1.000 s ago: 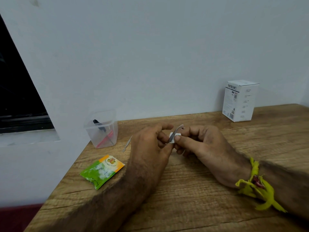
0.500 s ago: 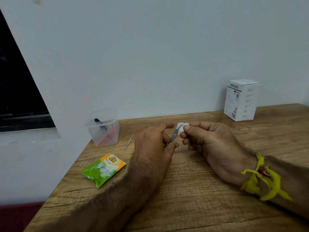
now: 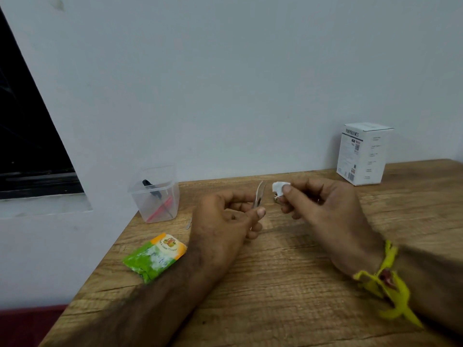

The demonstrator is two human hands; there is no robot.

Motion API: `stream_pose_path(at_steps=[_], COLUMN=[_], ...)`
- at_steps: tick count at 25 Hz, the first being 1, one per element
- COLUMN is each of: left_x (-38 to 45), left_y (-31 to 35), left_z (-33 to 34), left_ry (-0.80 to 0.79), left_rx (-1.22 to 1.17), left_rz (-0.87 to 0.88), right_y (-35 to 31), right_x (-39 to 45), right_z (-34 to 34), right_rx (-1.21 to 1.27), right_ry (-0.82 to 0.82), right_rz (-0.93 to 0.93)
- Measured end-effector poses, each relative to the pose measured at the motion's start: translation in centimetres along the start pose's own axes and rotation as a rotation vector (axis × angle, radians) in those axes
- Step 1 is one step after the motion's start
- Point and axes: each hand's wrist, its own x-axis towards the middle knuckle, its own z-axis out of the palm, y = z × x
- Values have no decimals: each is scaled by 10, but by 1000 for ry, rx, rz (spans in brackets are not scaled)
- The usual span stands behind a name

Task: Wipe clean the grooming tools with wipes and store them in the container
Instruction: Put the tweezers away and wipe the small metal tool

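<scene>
Only one metal tool (image 3: pixel 259 195), one wipe (image 3: pixel 279 187), two hands.

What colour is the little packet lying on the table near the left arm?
The packet is mostly green with white patches and an orange corner; the head view shows it.

I see the container (image 3: pixel 157 194) at the table's (image 3: pixel 288 284) back-left corner by the wall, tools standing inside it, the wipe packet (image 3: pixel 155 256) lying nearer in front, a box (image 3: pixel 363 154) far right, both hands between them.
</scene>
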Motion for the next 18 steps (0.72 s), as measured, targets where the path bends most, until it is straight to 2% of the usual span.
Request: stream_pose_path(at_steps=[3,7,14,18], left_x=[0,-1,3,5], left_y=[-1,-3,-8,-9], left_z=[0,2,0,-1], left_ry=[-56,-163,-138,-140], left_rx=[-117,-147,-287,-337], left_rz=[-11,-16,-37,-54], right_y=[3,9,20,15], right_x=[-2,7,7,7], right_z=[-3,-10,-9,-9], right_rx=[-365,-573,-860,-806], right_ry=[-2,5,-200,-258], right_rz=[-437,-725,-824,-805])
